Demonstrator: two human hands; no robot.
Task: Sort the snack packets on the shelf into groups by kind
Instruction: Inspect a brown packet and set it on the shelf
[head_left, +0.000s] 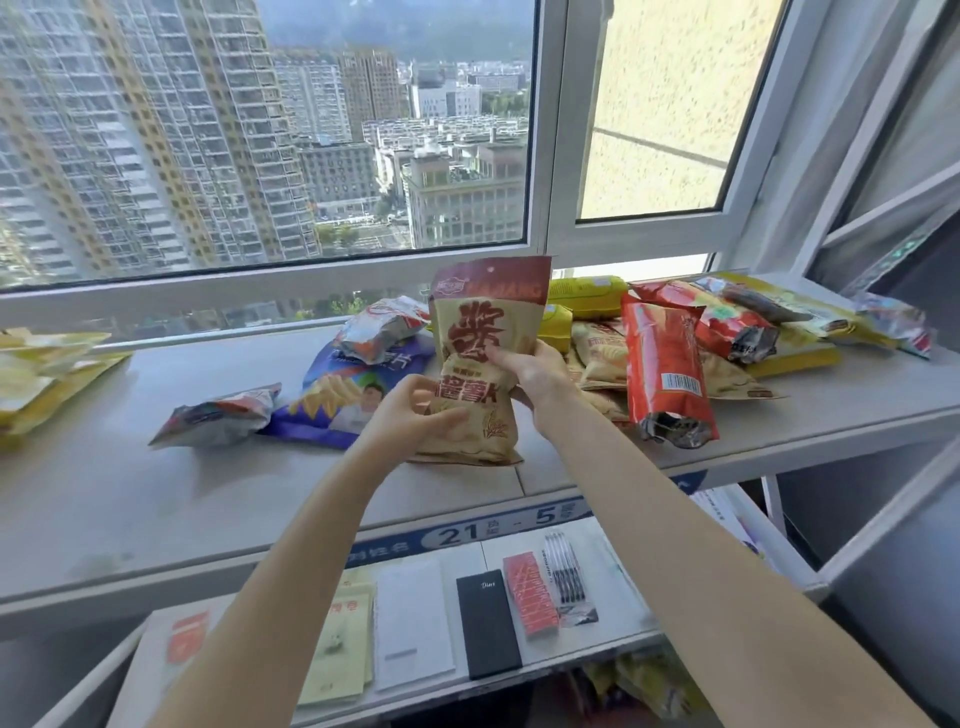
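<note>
Forearms reach up from the lower edge over a lower shelf (613, 551) of flat stationery packs, toward the grey upper shelf (156, 509) where the sorting takes place. Left hand (415, 415) curls round the lower left side of a tan kraft-look packet (480, 358), and right hand (530, 374) pinches its right edge at mid-height; the packet stands upright, its base apparently resting on the shelf surface. Its film is soft and pillow-shaped, creasing under the fingers, so a hard squeeze would probably crush the chips inside, and a loose pinch could let the smooth film slide and the packet topple onto its neighbours. Left of it lie a glossy blue packet (348, 395) and two crumpled silver-and-red foil packets (218, 415) (384, 325), well apart from a yellow heap (41, 374) at the far left end. Right of it the heap is dense and overlapping: a long red packet (665, 374) with an open, torn-looking end leans across more tan packets (602, 353), with yellow packets (587, 293) and another red one (727, 322) behind. Drawing a tan packet from under the red one would likely drag it toward the shelf's front edge and could spill its contents. Beyond stands a white-framed window (540, 156).
</note>
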